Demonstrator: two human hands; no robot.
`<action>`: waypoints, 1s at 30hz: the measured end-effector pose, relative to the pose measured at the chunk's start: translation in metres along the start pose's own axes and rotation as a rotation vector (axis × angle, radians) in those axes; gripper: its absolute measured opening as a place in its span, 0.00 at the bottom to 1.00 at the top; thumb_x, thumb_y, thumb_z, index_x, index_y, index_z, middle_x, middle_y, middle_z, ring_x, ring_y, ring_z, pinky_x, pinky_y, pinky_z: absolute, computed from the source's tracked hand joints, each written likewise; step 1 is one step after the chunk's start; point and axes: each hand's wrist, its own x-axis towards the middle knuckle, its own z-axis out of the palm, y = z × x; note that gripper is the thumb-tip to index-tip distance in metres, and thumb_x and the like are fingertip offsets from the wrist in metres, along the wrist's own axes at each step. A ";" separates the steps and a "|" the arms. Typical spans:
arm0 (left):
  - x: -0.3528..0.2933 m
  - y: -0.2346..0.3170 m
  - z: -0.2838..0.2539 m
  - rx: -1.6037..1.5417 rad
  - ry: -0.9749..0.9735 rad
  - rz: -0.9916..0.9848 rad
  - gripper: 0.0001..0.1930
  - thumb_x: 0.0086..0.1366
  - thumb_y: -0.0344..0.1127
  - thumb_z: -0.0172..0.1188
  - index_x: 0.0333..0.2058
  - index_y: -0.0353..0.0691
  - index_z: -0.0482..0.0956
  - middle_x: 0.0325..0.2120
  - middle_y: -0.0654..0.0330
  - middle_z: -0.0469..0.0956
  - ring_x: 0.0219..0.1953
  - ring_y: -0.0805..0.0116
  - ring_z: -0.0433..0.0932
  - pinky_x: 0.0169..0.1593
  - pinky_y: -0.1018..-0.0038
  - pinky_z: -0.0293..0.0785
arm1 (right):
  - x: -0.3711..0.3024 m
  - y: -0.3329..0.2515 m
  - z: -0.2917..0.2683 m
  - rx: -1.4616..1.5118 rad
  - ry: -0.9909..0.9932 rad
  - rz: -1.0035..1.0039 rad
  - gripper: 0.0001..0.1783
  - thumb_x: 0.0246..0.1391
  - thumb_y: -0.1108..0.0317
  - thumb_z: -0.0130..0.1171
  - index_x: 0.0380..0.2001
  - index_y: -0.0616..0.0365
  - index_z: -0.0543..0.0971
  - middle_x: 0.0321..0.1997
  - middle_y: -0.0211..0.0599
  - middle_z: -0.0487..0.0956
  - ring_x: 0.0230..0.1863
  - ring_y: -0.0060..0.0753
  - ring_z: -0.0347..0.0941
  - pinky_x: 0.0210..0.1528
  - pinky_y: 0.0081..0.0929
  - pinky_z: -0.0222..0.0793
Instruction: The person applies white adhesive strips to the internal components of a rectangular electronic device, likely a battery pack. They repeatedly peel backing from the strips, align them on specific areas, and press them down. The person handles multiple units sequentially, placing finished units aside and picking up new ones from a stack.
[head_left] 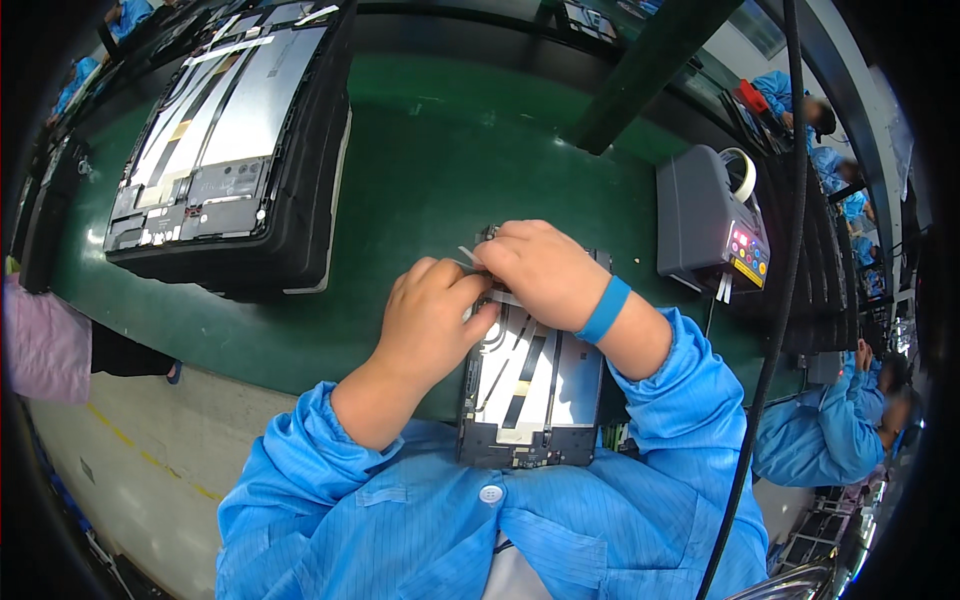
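An opened tablet (540,385) with silver battery plates and a black frame lies in front of me at the table's near edge, its lower end against my blue smock. My left hand (425,315) is closed at the tablet's upper left, the thumb by its edge; what its fingers hold is hidden. My right hand (540,270) reaches across the tablet's upper end, fingers bent down. A short pale strip of tape (467,255) sticks out at its thumb and fingertips, where the two hands meet. Both hands cover most of the tablet's upper end.
On the green table (430,150), a stack of black trays (300,220) at left carries another opened tablet (235,110). A grey tape dispenser (700,215) with lit buttons stands right. A black cable (775,330) hangs down the right side. People in blue (825,430) sit beyond.
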 end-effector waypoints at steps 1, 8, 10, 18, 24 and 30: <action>0.000 -0.001 0.000 -0.013 -0.002 0.008 0.12 0.46 0.33 0.66 0.32 0.43 0.81 0.31 0.62 0.75 0.35 0.59 0.72 0.41 0.65 0.70 | -0.001 0.000 -0.001 0.015 0.004 0.030 0.12 0.44 0.70 0.56 0.35 0.57 0.73 0.30 0.39 0.76 0.38 0.43 0.73 0.43 0.36 0.67; 0.001 0.004 -0.003 0.010 -0.052 -0.025 0.11 0.47 0.33 0.65 0.33 0.42 0.81 0.33 0.61 0.76 0.37 0.58 0.72 0.43 0.64 0.70 | -0.009 0.010 0.005 0.105 0.050 0.014 0.12 0.44 0.71 0.60 0.36 0.56 0.76 0.29 0.38 0.76 0.36 0.44 0.73 0.41 0.36 0.69; 0.001 0.003 -0.003 0.021 -0.050 -0.021 0.11 0.47 0.33 0.65 0.32 0.43 0.81 0.32 0.61 0.76 0.37 0.58 0.72 0.42 0.64 0.70 | -0.009 0.010 0.004 0.089 0.037 -0.009 0.12 0.44 0.72 0.59 0.36 0.56 0.75 0.29 0.38 0.76 0.36 0.43 0.73 0.41 0.36 0.68; 0.001 0.001 0.000 0.039 -0.014 -0.011 0.10 0.46 0.33 0.65 0.30 0.42 0.81 0.29 0.61 0.74 0.35 0.59 0.72 0.40 0.65 0.70 | -0.008 0.003 0.004 -0.020 0.164 -0.095 0.14 0.43 0.72 0.60 0.37 0.58 0.73 0.29 0.37 0.76 0.36 0.43 0.73 0.45 0.38 0.66; 0.002 0.005 -0.001 0.034 -0.012 0.006 0.09 0.47 0.33 0.65 0.30 0.43 0.81 0.26 0.61 0.71 0.34 0.60 0.71 0.38 0.64 0.69 | -0.012 0.002 0.004 0.279 0.151 0.377 0.19 0.43 0.75 0.62 0.40 0.60 0.69 0.25 0.38 0.77 0.30 0.45 0.75 0.35 0.36 0.69; -0.001 0.006 -0.002 0.098 0.005 0.039 0.09 0.48 0.33 0.64 0.30 0.43 0.81 0.24 0.63 0.70 0.33 0.61 0.70 0.38 0.65 0.68 | -0.005 0.006 0.007 0.416 0.080 0.515 0.20 0.45 0.77 0.60 0.42 0.62 0.67 0.25 0.38 0.77 0.28 0.38 0.75 0.32 0.30 0.70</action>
